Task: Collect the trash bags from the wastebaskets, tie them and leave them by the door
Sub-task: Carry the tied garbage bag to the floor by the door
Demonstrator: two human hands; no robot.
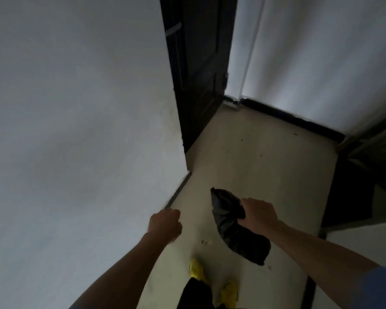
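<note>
A: What are the hands doing?

B: The right hand (257,212) is closed tight round the gathered middle of a black trash bag (234,224); the bag's neck sticks up past the knuckles and its body hangs below the fist. The left hand (165,224) is curled into a loose fist with nothing in it.

A: And where is the bag, taking the dark door (196,70) as the mark?

B: It hangs in the air over the pale floor (265,152), well short of the door and a little to its right. The left hand is closer to the white wall (80,130) whose corner meets the door's near edge.

A: Anything below the hands?

B: Two yellow shoes (197,269) on the floor, farther from the door than the bag.
</note>
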